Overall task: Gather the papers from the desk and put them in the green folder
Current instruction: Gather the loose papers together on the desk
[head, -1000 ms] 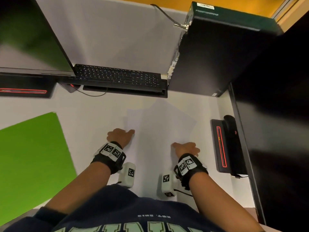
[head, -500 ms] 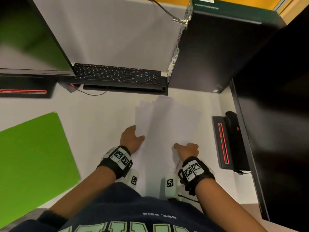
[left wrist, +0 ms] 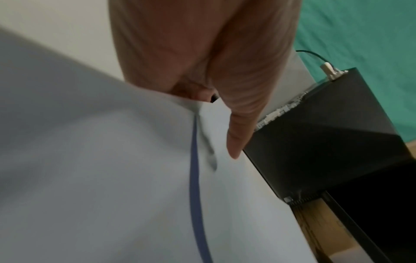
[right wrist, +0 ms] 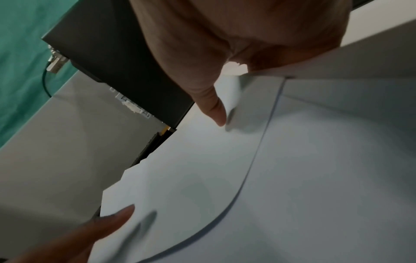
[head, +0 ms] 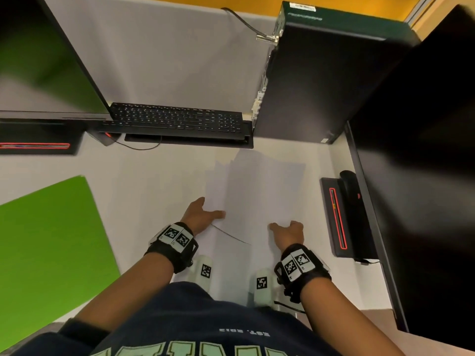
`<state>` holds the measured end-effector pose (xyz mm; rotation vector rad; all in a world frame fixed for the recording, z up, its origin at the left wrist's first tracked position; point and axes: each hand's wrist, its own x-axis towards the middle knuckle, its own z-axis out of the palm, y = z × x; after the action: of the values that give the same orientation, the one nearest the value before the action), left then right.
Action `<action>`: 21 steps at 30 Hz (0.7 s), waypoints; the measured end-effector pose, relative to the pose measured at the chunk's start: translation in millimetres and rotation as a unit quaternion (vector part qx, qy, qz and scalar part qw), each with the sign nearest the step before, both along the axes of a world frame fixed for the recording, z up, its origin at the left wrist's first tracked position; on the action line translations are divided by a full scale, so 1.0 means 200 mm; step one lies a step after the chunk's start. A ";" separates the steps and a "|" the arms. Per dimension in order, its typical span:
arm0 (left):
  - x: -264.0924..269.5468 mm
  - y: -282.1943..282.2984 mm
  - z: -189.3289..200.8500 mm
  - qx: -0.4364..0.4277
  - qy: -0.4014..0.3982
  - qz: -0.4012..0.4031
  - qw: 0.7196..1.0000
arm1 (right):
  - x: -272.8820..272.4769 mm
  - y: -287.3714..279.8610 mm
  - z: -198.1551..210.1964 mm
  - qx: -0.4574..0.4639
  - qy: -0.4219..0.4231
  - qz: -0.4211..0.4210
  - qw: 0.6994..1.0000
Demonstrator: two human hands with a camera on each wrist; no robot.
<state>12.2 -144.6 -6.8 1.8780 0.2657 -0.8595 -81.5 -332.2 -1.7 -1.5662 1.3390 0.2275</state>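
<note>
Several white papers [head: 257, 191] form a loose, uneven stack at the middle of the white desk [head: 154, 181], their far edges fanned out. My left hand [head: 210, 208] pinches the stack's left near edge, thumb [left wrist: 236, 142] on top and fingers hidden under the sheets. At the right near edge my right hand [head: 285, 228] pinches it the same way, thumb [right wrist: 213, 108] on top. The sheets [right wrist: 292, 178] bow between the hands. The green folder [head: 48, 240] lies shut and flat at the desk's left, apart from both hands.
A black keyboard [head: 177, 122] lies behind the papers, a black computer tower [head: 308, 86] stands at the back right. Dark monitors rise at the left [head: 38, 60] and right [head: 424, 150]; the right one's base [head: 344, 217] sits close to my right hand.
My left hand slid right toward the right hand, drawing the spread sheets into one stack. Both hands went from resting on the papers to pinching their near edge.
</note>
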 end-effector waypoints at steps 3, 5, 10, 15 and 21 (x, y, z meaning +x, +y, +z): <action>-0.02 -0.01 -0.02 0.001 0.016 0.042 0.999 | -0.03 0.00 -0.01 0.014 -0.010 0.016 1.000; -0.03 -0.02 -0.03 0.002 0.009 0.035 0.999 | -0.07 -0.01 -0.02 0.020 -0.020 0.022 0.999; -0.09 -0.02 -0.02 -0.032 0.008 -0.024 0.999 | -0.22 -0.04 0.01 0.031 -0.075 -0.004 0.997; -0.04 0.03 0.13 -0.091 -0.044 -0.043 0.994 | -0.24 -0.07 0.15 0.014 -0.180 0.049 0.982; 0.10 0.04 0.56 -0.208 -0.210 -0.017 0.955 | -0.05 -0.11 0.51 -0.035 -0.391 0.084 0.916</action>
<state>32.3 -136.1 104.7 1.6162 -0.2005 -0.4710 -92.2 -353.3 100.5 -1.5819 0.5868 -0.3264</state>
